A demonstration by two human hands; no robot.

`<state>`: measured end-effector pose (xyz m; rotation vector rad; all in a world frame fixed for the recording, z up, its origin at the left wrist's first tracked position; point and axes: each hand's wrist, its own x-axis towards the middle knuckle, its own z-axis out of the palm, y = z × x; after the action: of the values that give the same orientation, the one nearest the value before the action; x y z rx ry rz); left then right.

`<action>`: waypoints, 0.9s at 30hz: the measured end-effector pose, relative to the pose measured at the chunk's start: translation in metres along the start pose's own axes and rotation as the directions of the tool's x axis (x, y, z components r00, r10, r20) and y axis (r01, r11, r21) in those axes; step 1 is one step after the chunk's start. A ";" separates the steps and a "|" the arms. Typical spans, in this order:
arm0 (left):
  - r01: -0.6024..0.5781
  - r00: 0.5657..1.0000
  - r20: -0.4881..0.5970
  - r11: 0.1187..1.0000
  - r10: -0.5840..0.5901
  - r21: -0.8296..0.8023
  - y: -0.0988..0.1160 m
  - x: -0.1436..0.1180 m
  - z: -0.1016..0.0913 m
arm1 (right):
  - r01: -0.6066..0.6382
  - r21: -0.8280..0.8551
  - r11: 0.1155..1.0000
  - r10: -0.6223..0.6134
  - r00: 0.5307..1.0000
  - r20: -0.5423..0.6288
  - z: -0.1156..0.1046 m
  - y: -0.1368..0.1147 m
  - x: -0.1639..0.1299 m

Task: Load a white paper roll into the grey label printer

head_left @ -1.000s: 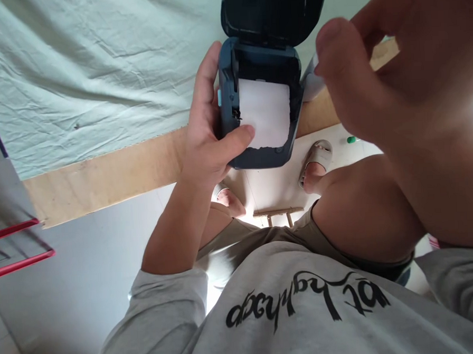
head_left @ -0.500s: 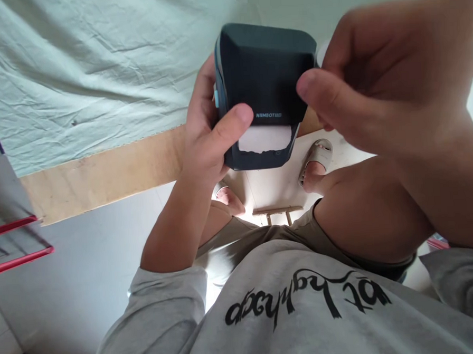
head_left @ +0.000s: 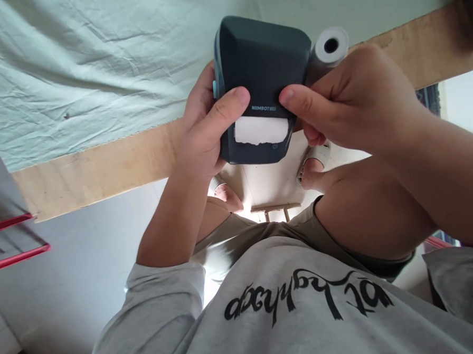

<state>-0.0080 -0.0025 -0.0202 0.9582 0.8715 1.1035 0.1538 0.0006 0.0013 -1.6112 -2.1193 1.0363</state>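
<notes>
A dark label printer (head_left: 262, 62) marked NIIMBOT is held up in front of me, between both hands. White paper (head_left: 261, 130) with a ragged torn edge sticks out of its slot on the side toward me. My left hand (head_left: 210, 120) wraps around the printer's left side, thumb on the cover beside the lettering. My right hand (head_left: 343, 100) grips the right side, its thumb pressed on the cover and its other fingers partly hidden behind. Beyond my right hand lies a white paper roll (head_left: 331, 45) with a dark core, apart from my fingers.
A pale green cloth (head_left: 95, 63) with wrinkles covers the table, whose wooden edge (head_left: 101, 176) runs across in front of me. Red-edged shelving (head_left: 19, 258) stands at the left. My legs and slippered feet are below, near a small wooden bar (head_left: 275, 207).
My right hand has moved left onto the printer's cover and now grips its side. The paper roll behind it has come into view. The printer has shifted slightly up and left.
</notes>
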 end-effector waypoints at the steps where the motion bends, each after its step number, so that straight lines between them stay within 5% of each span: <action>1: 0.000 1.000 0.003 1.000 0.000 -0.004 0.001 0.000 0.001 | -0.034 -0.017 0.999 0.034 0.999 0.000 0.001 0.000 0.001; 9: 0.039 0.999 0.044 0.956 -0.027 -0.291 0.001 0.008 -0.006 | -0.015 -0.016 1.000 0.014 0.998 -0.068 0.005 0.003 0.001; 22: -0.075 0.997 -0.051 0.966 0.065 -0.247 -0.001 0.012 -0.006 | 0.025 -0.141 0.990 -0.030 0.999 -0.038 0.003 0.002 0.000; 27: -0.085 0.996 -0.038 0.963 0.078 -0.254 0.000 0.011 -0.003 | -0.062 -0.206 0.977 0.058 0.998 -0.022 -0.002 -0.004 -0.002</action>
<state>-0.0081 0.0088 -0.0224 0.7709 0.6961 1.2687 0.1529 -0.0014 0.0057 -1.7810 -2.2437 0.8395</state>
